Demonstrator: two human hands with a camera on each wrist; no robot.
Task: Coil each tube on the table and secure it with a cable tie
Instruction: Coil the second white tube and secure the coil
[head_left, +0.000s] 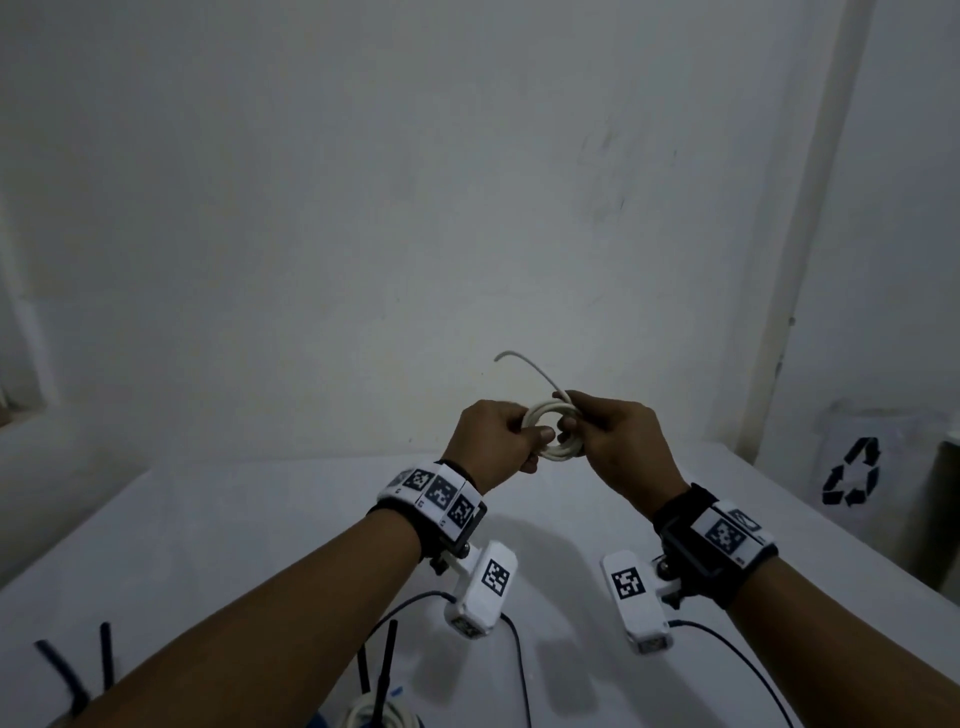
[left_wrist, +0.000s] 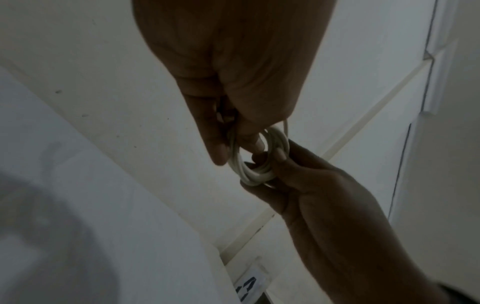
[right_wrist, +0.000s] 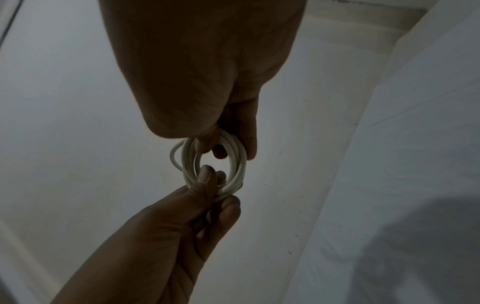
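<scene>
You've got the white tube (head_left: 551, 429) coiled into a small ring, held up in the air above the table (head_left: 675, 519), between both hands. Your left hand (head_left: 496, 434) pinches the ring's left side, thumb across the strands; your right hand (head_left: 615, 441) is curled round the opposite side. A free tail (head_left: 524, 364) arcs up and away past your right fingers. Judging by that springy arc, the tube looks light and thin but somewhat stiff, so expect the loops to want to open; keep hold where all strands bunch together, and tie there. Smooth surface, likely slippery. The table is white and plain; black cable ties (head_left: 387, 654) stand near its front edge, beside another pale coil (head_left: 363, 714). Dim room, bare white wall (head_left: 363, 208), recycling sign (head_left: 852, 475) at right.
</scene>
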